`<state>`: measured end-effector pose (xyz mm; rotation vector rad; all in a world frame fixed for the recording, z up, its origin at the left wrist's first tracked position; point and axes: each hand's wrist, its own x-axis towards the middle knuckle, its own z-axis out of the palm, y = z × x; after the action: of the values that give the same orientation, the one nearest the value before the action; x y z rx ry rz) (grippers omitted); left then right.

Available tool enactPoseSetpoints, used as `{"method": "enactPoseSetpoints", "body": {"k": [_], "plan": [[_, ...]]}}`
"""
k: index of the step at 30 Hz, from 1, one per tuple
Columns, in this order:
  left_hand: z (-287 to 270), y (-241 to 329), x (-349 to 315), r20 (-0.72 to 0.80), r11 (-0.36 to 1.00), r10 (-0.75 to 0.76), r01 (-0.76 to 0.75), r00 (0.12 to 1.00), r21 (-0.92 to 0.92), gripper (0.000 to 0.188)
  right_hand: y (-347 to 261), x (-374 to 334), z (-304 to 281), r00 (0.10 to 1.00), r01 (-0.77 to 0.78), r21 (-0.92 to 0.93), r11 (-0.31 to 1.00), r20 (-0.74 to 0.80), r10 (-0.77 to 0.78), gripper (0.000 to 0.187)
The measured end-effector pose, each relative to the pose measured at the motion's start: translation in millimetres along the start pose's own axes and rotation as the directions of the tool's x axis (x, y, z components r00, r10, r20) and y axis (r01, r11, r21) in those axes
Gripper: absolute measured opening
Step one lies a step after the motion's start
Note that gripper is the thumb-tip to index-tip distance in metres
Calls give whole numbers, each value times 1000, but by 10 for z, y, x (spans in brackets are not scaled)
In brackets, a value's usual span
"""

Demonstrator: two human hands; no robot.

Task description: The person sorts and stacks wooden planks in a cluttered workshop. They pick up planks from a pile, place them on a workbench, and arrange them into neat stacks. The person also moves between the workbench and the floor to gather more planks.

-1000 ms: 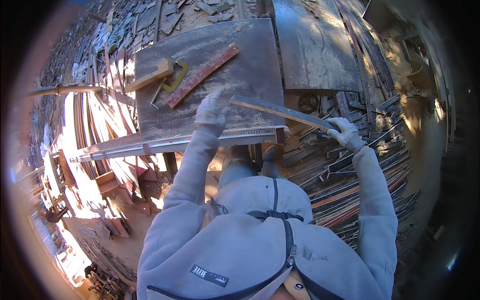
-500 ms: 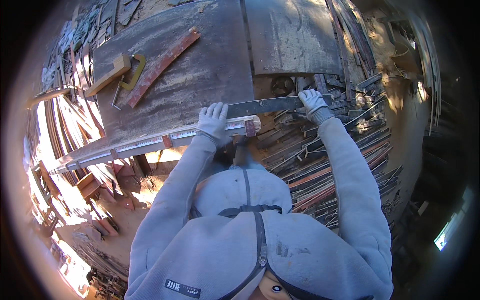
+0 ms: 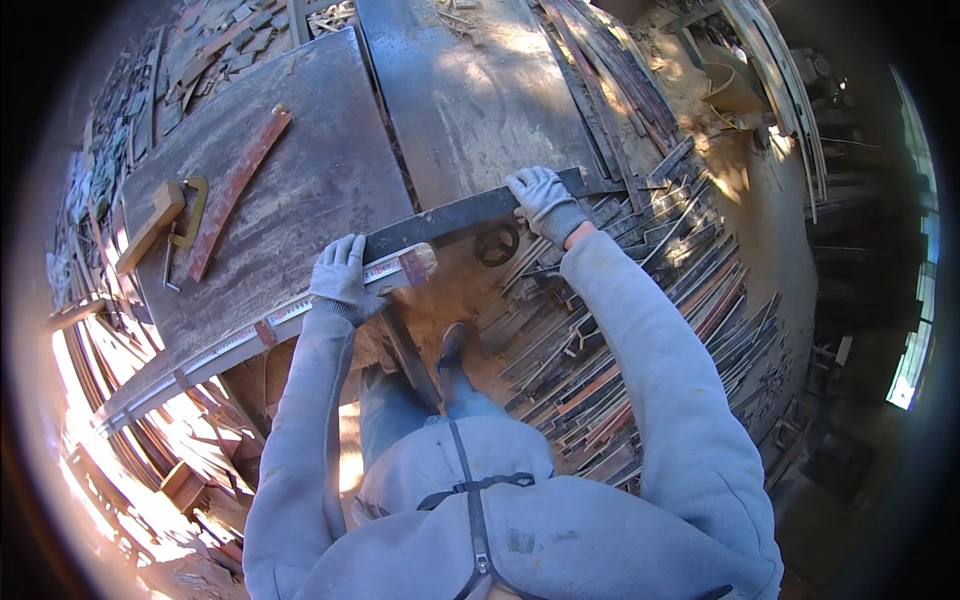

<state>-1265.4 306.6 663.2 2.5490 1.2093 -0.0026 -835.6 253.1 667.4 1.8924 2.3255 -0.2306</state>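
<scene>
A long dark flat bar (image 3: pixel 445 217) slants across the near edge of the dark metal tabletop (image 3: pixel 300 160), its right end reaching past the table. My gloved right hand (image 3: pixel 545 200) is wrapped over the bar near that end. At the other end, my gloved left hand (image 3: pixel 342 275) grips the bar with its fingers over the top, beside the table edge; its underside is hidden. Just below the bar, a strip with a measuring scale (image 3: pixel 290 313) runs along the table's front edge, with reddish blocks (image 3: pixel 413 266) on it.
On the left of the table lie a red-painted bar (image 3: pixel 240 190), a yellowish C-clamp (image 3: pixel 190 215) and a wooden block (image 3: pixel 152 226). Stacked long strips (image 3: pixel 640 370) cover the ground to the right. A round handwheel (image 3: pixel 496 243) sits below the bar.
My view has swung, so the table and both hands appear further left. The bar's right end has come over the second table plate, and both hands are still on the bar.
</scene>
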Motion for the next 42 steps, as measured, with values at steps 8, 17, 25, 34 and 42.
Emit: {"method": "enactPoseSetpoints", "body": {"k": [8,17,25,34,42], "plan": [[-76,86,-155,-86,998,8,-2,996,67,133,-39,127,112,990,66,21,998,-130,-63,69],[-287,-507,-604,202,950,-171,107,964,294,139,-1094,881,42,935,341,244,908,-185,-302,68],[-317,-672,-561,220,949,-186,117,958,292,136,-1645,1102,-308,949,308,272,912,-18,-315,60],[-471,-661,-515,335,970,-205,143,920,199,128,-2009,1313,-429,954,223,277,935,135,-267,57],[-297,-763,-552,53,990,-119,115,991,82,110,-2114,1272,-314,971,229,395,890,-22,-240,41]]}}
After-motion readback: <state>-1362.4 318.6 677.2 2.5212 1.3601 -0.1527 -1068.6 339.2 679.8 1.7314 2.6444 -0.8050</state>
